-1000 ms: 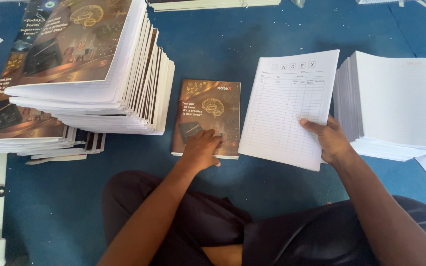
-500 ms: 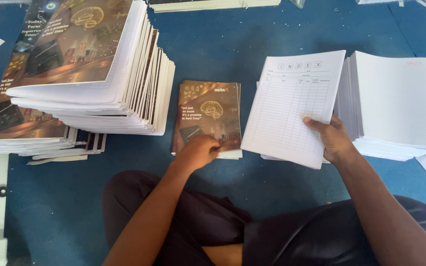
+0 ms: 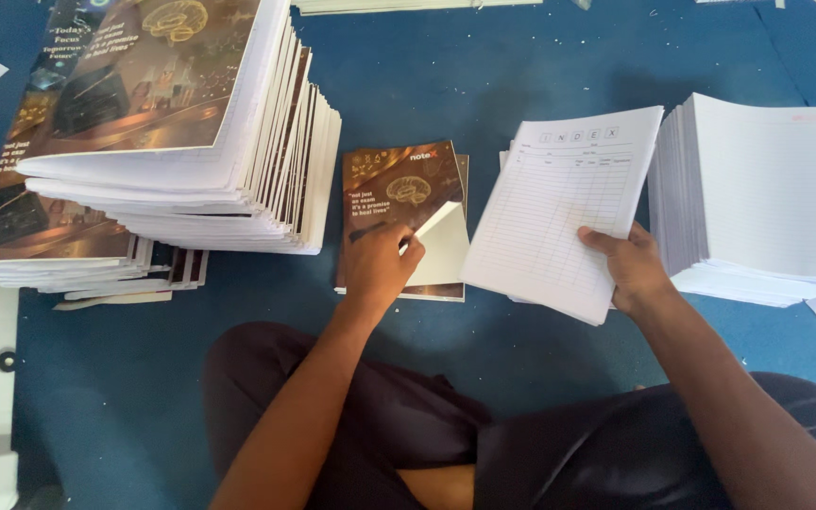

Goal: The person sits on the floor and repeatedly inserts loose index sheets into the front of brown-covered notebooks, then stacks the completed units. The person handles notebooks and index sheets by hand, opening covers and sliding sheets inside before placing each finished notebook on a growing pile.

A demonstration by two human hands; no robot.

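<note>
The left hand (image 3: 377,269) pinches up the brown cover (image 3: 403,189) on the blue floor (image 3: 540,66) while the right hand (image 3: 630,269) grips the paper bundle (image 3: 564,212) (ready, I think, to slide inside next)

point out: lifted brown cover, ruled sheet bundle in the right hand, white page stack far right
brown cover (image 3: 399,184), head view, on its printed front above the lifted corner.
ruled sheet bundle (image 3: 564,203), head view, middle of the top sheet's table.
white page stack (image 3: 772,184), head view, on the top lined page.
</note>
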